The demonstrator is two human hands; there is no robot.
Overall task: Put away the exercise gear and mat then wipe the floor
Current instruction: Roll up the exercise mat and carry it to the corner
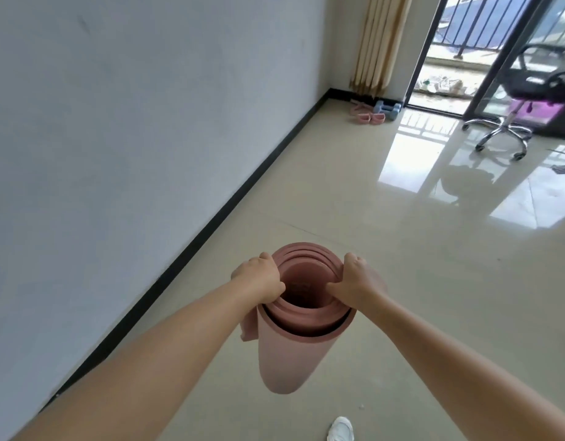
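Note:
A pink exercise mat (286, 354), rolled into a loose tube, hangs upright above the tiled floor in front of me. My left hand (259, 276) grips the left side of its top rim, thumb inside the roll. On the right side of the rim, my right hand (359, 283) grips the same way. Far off in the corner lie two light-blue dumbbells (387, 109) and a pink resistance band (367, 114), on the floor beside the curtain.
A white wall with a black skirting board (211, 224) runs along the left. A black office chair (510, 122) stands at the right by the glass balcony door (440, 52). A small dark cloth (559, 168) lies on the glossy floor. My white shoe (341, 429) shows below.

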